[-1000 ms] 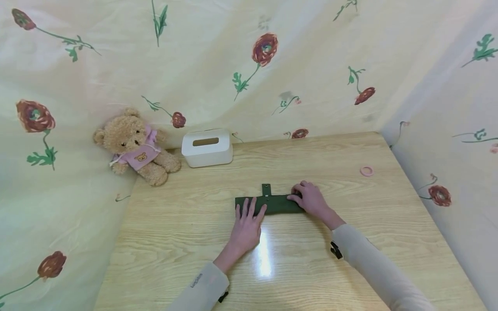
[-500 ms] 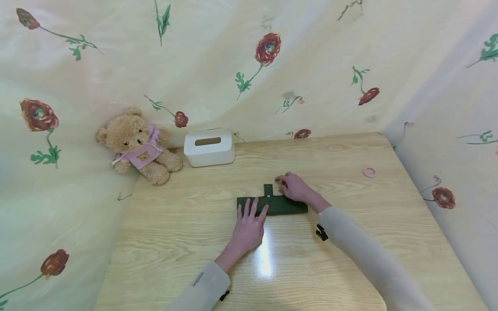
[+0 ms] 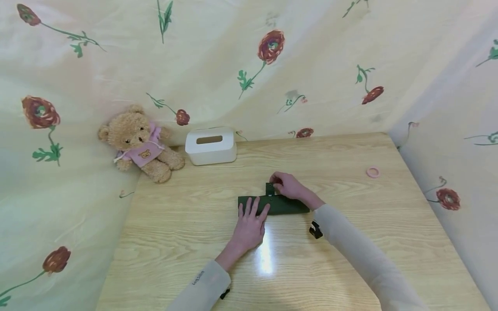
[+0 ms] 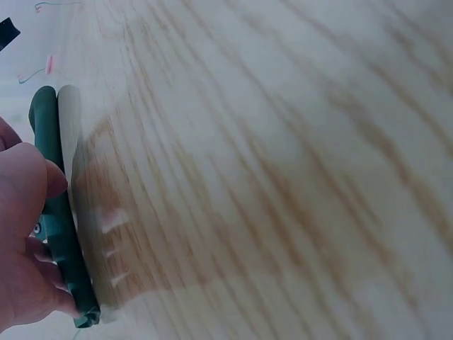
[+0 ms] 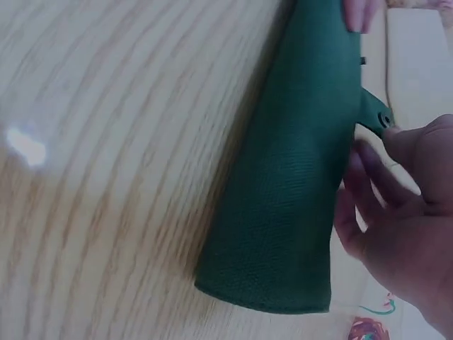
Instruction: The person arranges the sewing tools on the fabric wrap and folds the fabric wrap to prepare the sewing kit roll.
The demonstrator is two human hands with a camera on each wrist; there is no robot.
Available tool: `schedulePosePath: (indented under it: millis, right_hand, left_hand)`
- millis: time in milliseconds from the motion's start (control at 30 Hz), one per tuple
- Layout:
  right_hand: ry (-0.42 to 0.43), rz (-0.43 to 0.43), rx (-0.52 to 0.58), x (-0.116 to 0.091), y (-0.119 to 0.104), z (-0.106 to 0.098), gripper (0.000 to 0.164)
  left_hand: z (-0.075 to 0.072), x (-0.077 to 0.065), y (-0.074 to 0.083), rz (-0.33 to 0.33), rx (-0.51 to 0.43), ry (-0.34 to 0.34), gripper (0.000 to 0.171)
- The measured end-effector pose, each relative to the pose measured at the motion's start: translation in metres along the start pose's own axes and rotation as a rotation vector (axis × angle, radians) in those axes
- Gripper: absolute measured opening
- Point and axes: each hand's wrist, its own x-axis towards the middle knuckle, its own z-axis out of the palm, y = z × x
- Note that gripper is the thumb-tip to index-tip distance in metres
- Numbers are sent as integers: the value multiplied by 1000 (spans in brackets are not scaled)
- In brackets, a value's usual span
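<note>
A dark green folded pouch (image 3: 289, 206) lies lengthwise on the wooden table, its short snap strap (image 3: 268, 188) sticking out from the far edge. My left hand (image 3: 249, 226) rests on the pouch's left part with fingers spread. At the strap, my right hand (image 3: 287, 185) pinches the end; in the right wrist view the thumb lies by the metal snap on the strap (image 5: 373, 113), and the other fingers curl beneath it. The left wrist view shows the pouch (image 4: 65, 234) edge-on, as a thick roll under the left hand (image 4: 21, 234).
A white tissue box (image 3: 212, 151) stands at the back of the table (image 3: 175, 242), beside a teddy bear (image 3: 142, 142) in a pink hoodie. A pink ring (image 3: 372, 172) lies at the right. Flower-printed cloth (image 3: 218, 65) hangs behind and along the sides.
My right hand has left the pouch's right end, moved left along the far edge and taken hold of the strap. The left hand has stayed on the pouch.
</note>
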Motion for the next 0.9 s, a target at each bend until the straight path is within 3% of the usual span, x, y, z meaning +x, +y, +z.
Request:
schedulePosePath:
  millis: [133,433,633,900]
  right_hand:
    - [-16,14,87,-4,-3,-2,12]
    - [-35,-2,136,-17,-4,-4,16]
    - [-22,-56,101,-27,-6,-2,16]
    - [25,-196,-4,-38,-6,4,17]
  left_hand:
    - [-1,0,-1,-1,-1,-13,58]
    - [-5,-1,-1,11,-16,15,56]
    - [-7,-1,-1,16,-9,16,57]
    - [-5,-1,-1,13,11,17,57]
